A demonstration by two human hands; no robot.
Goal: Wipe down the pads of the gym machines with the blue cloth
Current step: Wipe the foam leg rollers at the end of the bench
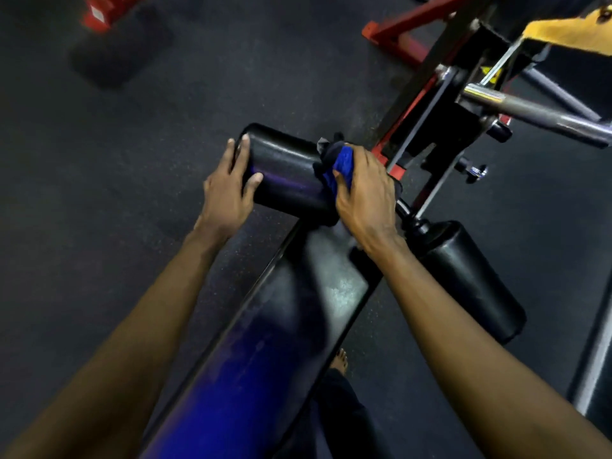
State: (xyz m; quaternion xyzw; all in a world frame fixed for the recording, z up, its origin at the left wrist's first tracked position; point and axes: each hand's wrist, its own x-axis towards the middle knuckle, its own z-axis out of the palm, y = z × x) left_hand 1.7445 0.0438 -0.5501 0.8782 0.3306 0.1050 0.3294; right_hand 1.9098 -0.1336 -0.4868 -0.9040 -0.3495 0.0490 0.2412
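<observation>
1. Arms: I see left forearm [132, 326] and right forearm [463, 326] bare, wrist to frame edge.
2. Hands: left hand [225, 193] and right hand [364, 197] bare; nails short, pale at tips.
3. Lower body: one trouser leg [344, 412], dark fabric, reaches ankle.
4. Foot [340, 361]: bare; toenails look dark, res. too low to confirm.

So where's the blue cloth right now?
In the head view, the crumpled blue cloth sits just right of centre, gripped by the right hand against the inner end of the black cylindrical roller pad, which the left hand holds.
</observation>
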